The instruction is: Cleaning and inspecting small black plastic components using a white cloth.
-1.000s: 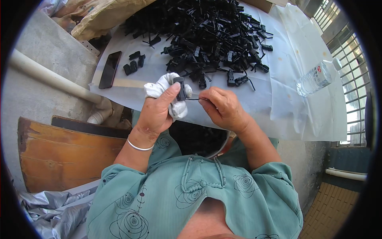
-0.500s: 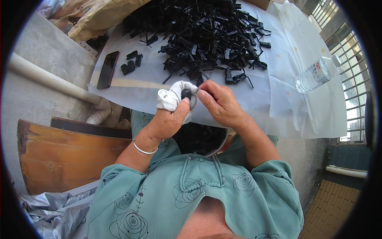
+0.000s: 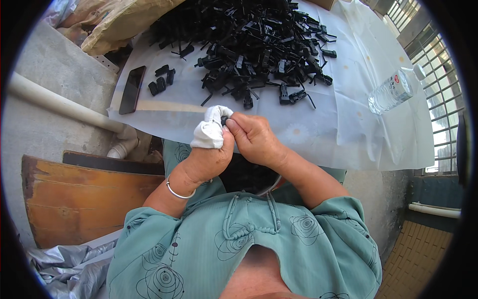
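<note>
My left hand (image 3: 208, 154), its fingers covered by a white cloth or glove (image 3: 209, 133) with the thumb bare, is closed around a small black plastic part (image 3: 224, 120). My bare right hand (image 3: 259, 142) presses up against it, thumb and fingers pinched at the same part. Most of the part is hidden between the hands. Both hands are just off the table's near edge. Beyond them lies a large heap of black plastic parts (image 3: 269, 52), many with thin stems sticking out. Several similar parts without visible stems (image 3: 157, 86) sit apart, left of the heap.
A phone (image 3: 133, 89) lies on the plastic-covered table (image 3: 343, 134) at the left. A clear water bottle (image 3: 391, 93) rests at the right. Below my hands, between my knees, is a round container (image 3: 246, 175) with dark contents. A pipe (image 3: 64, 102) and wooden board (image 3: 89, 199) are at the left.
My right hand has moved left and closed in against my left hand, covering more of the black part. The cloth-covered fingers have tilted. Another black part now shows at the heap's near edge.
</note>
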The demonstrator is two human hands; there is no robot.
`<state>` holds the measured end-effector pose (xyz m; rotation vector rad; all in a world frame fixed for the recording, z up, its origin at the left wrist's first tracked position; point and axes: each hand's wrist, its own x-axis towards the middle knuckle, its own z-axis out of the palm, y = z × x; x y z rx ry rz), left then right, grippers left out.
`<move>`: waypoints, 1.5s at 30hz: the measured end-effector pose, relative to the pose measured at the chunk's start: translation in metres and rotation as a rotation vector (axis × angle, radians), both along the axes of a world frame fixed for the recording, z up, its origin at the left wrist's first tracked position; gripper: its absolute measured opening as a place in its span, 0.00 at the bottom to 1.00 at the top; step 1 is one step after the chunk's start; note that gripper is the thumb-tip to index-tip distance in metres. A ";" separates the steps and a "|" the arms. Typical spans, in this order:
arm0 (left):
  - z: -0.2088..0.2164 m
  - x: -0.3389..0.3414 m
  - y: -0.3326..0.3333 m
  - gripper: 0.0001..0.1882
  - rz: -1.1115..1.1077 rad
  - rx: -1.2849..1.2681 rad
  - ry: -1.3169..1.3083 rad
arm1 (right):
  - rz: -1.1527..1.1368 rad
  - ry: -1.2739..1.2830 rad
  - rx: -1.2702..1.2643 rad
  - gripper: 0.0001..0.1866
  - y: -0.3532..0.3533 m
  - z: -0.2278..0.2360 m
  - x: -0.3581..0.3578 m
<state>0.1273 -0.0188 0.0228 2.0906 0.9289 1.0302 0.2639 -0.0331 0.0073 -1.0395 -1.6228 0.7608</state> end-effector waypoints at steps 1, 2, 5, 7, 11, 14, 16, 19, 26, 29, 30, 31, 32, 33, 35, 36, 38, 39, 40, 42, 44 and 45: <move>0.000 -0.002 0.000 0.13 0.013 0.012 -0.019 | 0.007 0.008 -0.008 0.08 0.001 0.000 -0.002; 0.002 -0.004 0.000 0.13 0.015 0.013 -0.017 | 0.009 0.010 -0.008 0.08 0.002 0.001 -0.002; 0.006 -0.011 0.007 0.14 0.002 0.034 0.011 | 0.091 0.009 -0.053 0.09 0.006 0.006 0.005; 0.011 -0.022 0.031 0.18 0.125 0.069 0.139 | -0.116 -0.250 0.099 0.10 0.012 0.006 0.019; 0.002 -0.072 0.107 0.27 0.308 0.377 0.517 | -0.517 -0.453 0.064 0.16 0.027 0.005 0.041; 0.001 -0.079 0.105 0.23 0.387 0.406 0.546 | -0.376 -0.489 -0.103 0.15 0.035 -0.006 0.040; -0.003 -0.072 0.089 0.14 0.434 0.575 0.482 | -0.328 -0.363 -0.174 0.14 0.034 -0.006 0.043; 0.015 -0.035 0.044 0.09 0.217 -0.413 -0.102 | -0.204 -0.117 -0.293 0.11 0.027 0.001 0.048; 0.003 0.004 0.032 0.08 -0.014 -1.126 -0.846 | 0.137 0.008 -0.323 0.07 0.013 0.010 0.046; 0.000 -0.001 0.036 0.10 -0.281 -1.131 -0.841 | 0.163 -0.149 -0.270 0.08 0.013 0.011 0.047; 0.000 -0.002 0.036 0.10 -0.283 -1.133 -0.839 | 0.098 -0.203 -0.241 0.09 0.012 0.013 0.047; -0.001 -0.002 0.035 0.11 -0.348 -1.101 -0.858 | 0.033 -0.257 -0.212 0.10 0.010 0.016 0.047; -0.002 -0.002 0.033 0.12 -0.411 -1.069 -0.878 | 0.032 -0.258 -0.214 0.10 0.008 0.019 0.046; -0.002 0.002 0.030 0.12 -0.412 -1.071 -0.879 | -0.056 -0.271 -0.069 0.10 0.005 0.023 0.043; -0.001 0.013 0.024 0.12 -0.032 -0.689 -0.552 | -0.147 -0.283 0.075 0.11 0.002 0.023 0.037; -0.003 0.013 0.022 0.12 -0.036 -0.691 -0.551 | -0.146 -0.259 0.193 0.12 0.002 0.017 0.033; -0.005 0.014 0.020 0.12 -0.098 -0.696 -0.496 | -0.134 -0.217 0.322 0.13 0.003 0.013 0.028; -0.004 0.014 0.018 0.12 -0.098 -0.699 -0.495 | -0.135 -0.217 0.320 0.13 0.003 0.013 0.028; -0.002 0.014 0.016 0.12 -0.193 -0.736 -0.535 | -0.130 -0.129 0.238 0.12 0.002 0.012 0.028; -0.003 0.019 0.015 0.12 -0.281 -0.777 -0.632 | -0.122 -0.045 0.157 0.12 0.002 0.012 0.028; 0.001 0.014 0.015 0.13 -0.291 -0.757 -0.594 | -0.173 0.022 0.060 0.13 0.000 0.011 0.027; 0.003 0.012 0.016 0.13 -0.300 -0.737 -0.554 | -0.174 0.020 0.059 0.13 0.000 0.012 0.028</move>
